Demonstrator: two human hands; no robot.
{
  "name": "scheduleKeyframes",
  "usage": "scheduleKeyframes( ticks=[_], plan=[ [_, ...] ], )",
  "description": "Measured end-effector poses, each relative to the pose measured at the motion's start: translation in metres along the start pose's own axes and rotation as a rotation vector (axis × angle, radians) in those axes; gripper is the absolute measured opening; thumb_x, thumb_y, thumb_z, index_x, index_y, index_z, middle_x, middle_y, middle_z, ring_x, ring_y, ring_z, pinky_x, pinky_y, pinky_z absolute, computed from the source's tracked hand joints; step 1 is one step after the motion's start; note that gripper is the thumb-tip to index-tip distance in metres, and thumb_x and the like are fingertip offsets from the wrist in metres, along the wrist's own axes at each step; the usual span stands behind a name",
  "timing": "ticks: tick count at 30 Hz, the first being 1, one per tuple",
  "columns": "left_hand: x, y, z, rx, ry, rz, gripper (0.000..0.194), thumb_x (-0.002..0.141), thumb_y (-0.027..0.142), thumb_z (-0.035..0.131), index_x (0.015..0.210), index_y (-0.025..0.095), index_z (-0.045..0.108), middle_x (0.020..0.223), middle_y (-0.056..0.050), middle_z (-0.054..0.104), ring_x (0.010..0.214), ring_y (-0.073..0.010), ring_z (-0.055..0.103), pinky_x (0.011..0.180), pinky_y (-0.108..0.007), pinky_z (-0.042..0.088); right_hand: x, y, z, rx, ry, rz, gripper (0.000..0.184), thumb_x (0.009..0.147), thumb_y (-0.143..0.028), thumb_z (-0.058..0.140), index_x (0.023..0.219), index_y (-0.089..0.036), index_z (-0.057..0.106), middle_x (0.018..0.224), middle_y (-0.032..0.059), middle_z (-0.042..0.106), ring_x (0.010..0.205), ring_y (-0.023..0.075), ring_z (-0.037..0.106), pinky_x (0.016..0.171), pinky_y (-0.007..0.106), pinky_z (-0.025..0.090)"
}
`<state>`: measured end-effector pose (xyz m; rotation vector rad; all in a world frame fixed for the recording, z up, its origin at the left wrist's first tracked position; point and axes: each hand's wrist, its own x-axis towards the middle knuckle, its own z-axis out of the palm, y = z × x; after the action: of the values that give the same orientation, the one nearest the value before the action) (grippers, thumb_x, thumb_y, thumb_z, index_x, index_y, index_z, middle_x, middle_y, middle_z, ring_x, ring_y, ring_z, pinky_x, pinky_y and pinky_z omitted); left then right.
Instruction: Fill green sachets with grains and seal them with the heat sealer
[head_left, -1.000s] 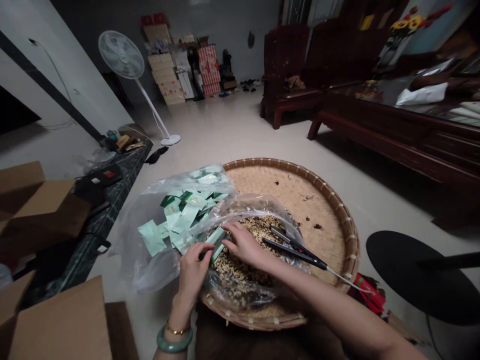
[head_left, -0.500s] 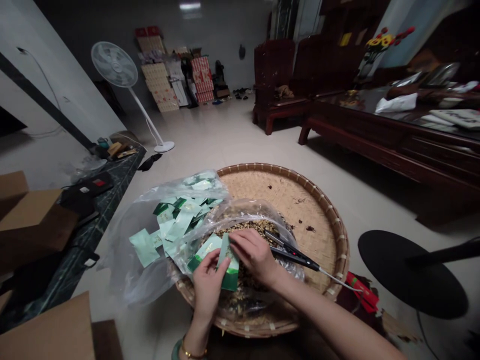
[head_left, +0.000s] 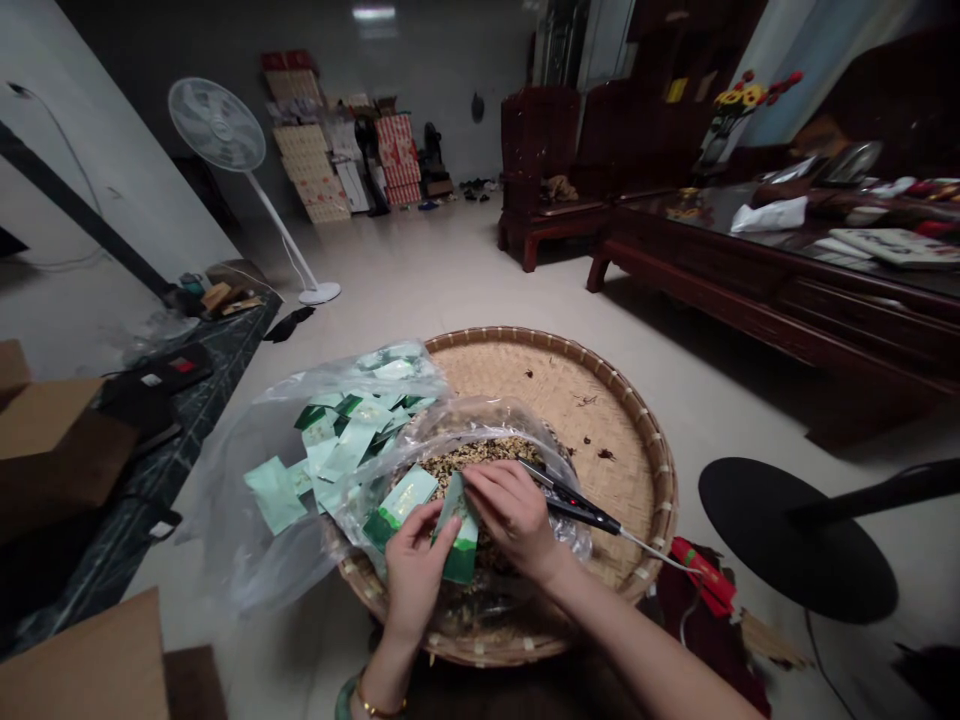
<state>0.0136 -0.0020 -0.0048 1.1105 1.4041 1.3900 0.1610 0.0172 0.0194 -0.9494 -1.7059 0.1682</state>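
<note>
My left hand [head_left: 414, 566] grips a small green and white packet [head_left: 459, 545] upright over a clear bag of brownish loose bits [head_left: 480, 465]. My right hand [head_left: 506, 515] pinches the top edge of the same packet. Both hover above a round woven basket tray [head_left: 645, 430]. A black clamp tool with a red light [head_left: 574, 497] lies in the tray just right of my right hand. To the left, a clear plastic bag of several green packets [head_left: 330, 440] rests on the tray's edge.
A black tiled low table [head_left: 187, 370] with cardboard boxes [head_left: 52, 440] stands at left. A black round base [head_left: 795, 540] sits at right. A white standing fan [head_left: 225, 130] and dark wooden furniture [head_left: 750, 270] stand farther back on the pale floor.
The packet came up out of the loose bits and now stands upright between both hands. My right hand moved from the loose bits to the packet's top edge. The view shifted slightly.
</note>
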Motion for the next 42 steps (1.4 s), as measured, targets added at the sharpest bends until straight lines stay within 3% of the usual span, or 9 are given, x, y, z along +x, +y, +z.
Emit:
scheduleKeyframes(
  ticks=[12,22,26,34,38,42],
  plan=[
    [-0.012,0.006,0.005,-0.070,-0.060,-0.027,0.032,0.061,0.035,0.078,0.084,0.014,0.072,0.082,-0.008,0.074,0.077,-0.0211,0.069,0.077,-0.033,0.056,-0.016,0.003,-0.006,-0.009,0.017,-0.114,0.040,0.090,-0.010,0.051,0.128,-0.021,0.056,0.114,0.0131,0.069,0.106,0.0212,0.064,0.091,0.039,0.054],
    [-0.015,0.011,-0.002,0.143,-0.127,0.198,0.015,0.069,0.030,0.071,0.076,0.017,0.073,0.074,-0.005,0.068,0.072,-0.0177,0.065,0.067,-0.025,0.056,-0.016,-0.005,-0.014,0.084,0.007,0.138,0.019,0.087,-0.016,0.059,0.104,-0.021,0.067,0.094,0.0082,0.069,0.089,0.0195,0.064,0.078,0.034,0.056],
    [-0.012,0.012,-0.003,0.117,-0.140,0.158,0.016,0.067,0.029,0.073,0.075,0.016,0.073,0.074,-0.005,0.069,0.072,-0.0178,0.066,0.070,-0.026,0.056,-0.021,-0.002,-0.010,0.060,0.004,0.127,0.034,0.087,-0.017,0.059,0.120,-0.022,0.061,0.098,0.0090,0.066,0.090,0.0198,0.062,0.076,0.034,0.055],
    [-0.013,0.004,-0.001,-0.022,-0.157,-0.064,0.027,0.059,0.031,0.078,0.080,0.014,0.073,0.079,-0.007,0.073,0.077,-0.0201,0.068,0.076,-0.030,0.056,-0.021,-0.004,-0.005,0.029,0.018,0.086,0.034,0.087,-0.012,0.057,0.118,-0.025,0.063,0.094,0.0082,0.063,0.086,0.0193,0.059,0.073,0.034,0.052],
    [-0.011,0.004,-0.002,-0.006,-0.169,-0.048,0.023,0.061,0.030,0.077,0.078,0.014,0.073,0.078,-0.006,0.072,0.076,-0.0193,0.068,0.075,-0.028,0.056,-0.021,-0.004,-0.006,0.068,-0.013,0.191,0.037,0.087,-0.016,0.058,0.123,-0.023,0.059,0.090,0.0069,0.060,0.082,0.0185,0.058,0.071,0.033,0.053],
    [-0.009,0.003,-0.002,-0.005,-0.180,-0.028,0.021,0.062,0.027,0.076,0.078,0.015,0.073,0.077,-0.005,0.071,0.075,-0.0185,0.067,0.074,-0.027,0.056,-0.021,-0.003,-0.006,0.042,-0.010,0.126,0.034,0.087,-0.014,0.057,0.119,-0.024,0.063,0.086,0.0062,0.059,0.079,0.0181,0.057,0.068,0.032,0.051]
  ],
)
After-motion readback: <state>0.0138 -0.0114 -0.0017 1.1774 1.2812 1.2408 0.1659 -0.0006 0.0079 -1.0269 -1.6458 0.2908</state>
